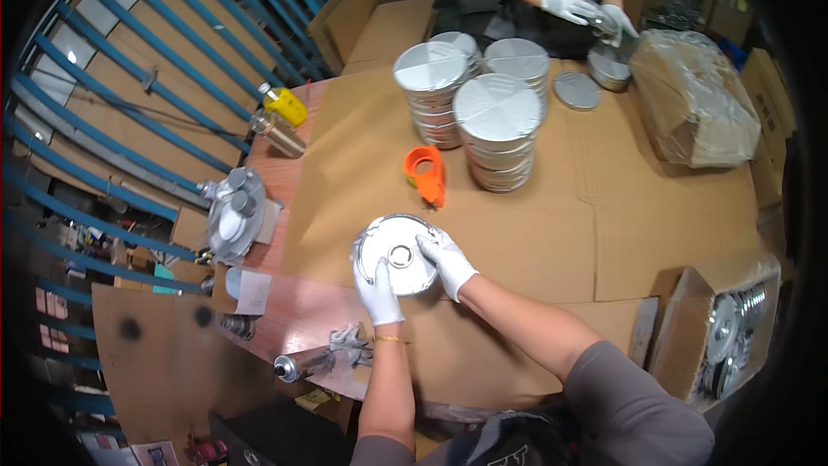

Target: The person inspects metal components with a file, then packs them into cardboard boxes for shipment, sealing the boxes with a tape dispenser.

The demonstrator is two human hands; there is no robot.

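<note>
Between my two white-gloved hands I hold a round silver metal disc [398,246] with a raised rim and a small ring-shaped opening at its centre. My left hand [379,293] grips its lower left edge, thumb lying on the face. At the right edge, my right hand [445,262] is closed on it, fingers over the rim. The disc is above the cardboard-covered table [552,250]. Just beyond it lies an orange tape dispenser [426,176]. Several stacks of similar round silver discs [498,112] stand farther back.
Across the table a co-worker's gloved hands [591,15] handle a small part near a short stack [609,67]. A plastic-wrapped box [697,99] stands far right; an open carton of metal parts [723,336] is near right. Left are a yellow bottle [285,106], a spray can [304,364] and blue bars [129,151].
</note>
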